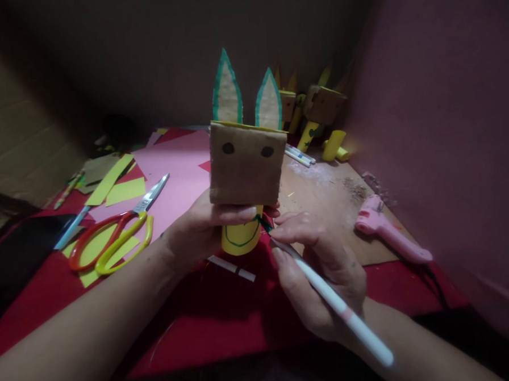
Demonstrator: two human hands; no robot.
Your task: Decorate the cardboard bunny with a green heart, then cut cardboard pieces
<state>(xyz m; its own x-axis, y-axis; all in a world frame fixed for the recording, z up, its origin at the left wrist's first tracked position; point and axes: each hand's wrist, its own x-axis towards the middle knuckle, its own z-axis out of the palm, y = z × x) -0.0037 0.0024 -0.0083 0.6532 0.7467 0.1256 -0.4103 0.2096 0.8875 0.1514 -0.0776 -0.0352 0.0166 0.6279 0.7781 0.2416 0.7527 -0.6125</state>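
Note:
My left hand is closed around a cardboard animal puppet, held upright in front of me. The puppet has a boxy brown head with two dark eye spots and two pointed ears edged in green. Below the head is a yellow paper tube with a curved green line drawn on it. My right hand pinches a white marker pen, its dark green tip at the tube's right side. Whether the tip touches the paper I cannot tell. My left thumb lies across the head's lower edge.
Scissors with red and yellow handles lie at left on yellow scraps and pink paper. A pink glue gun rests at right by a brown board. Behind stand similar cardboard figures; a marker cap lies on the red cloth.

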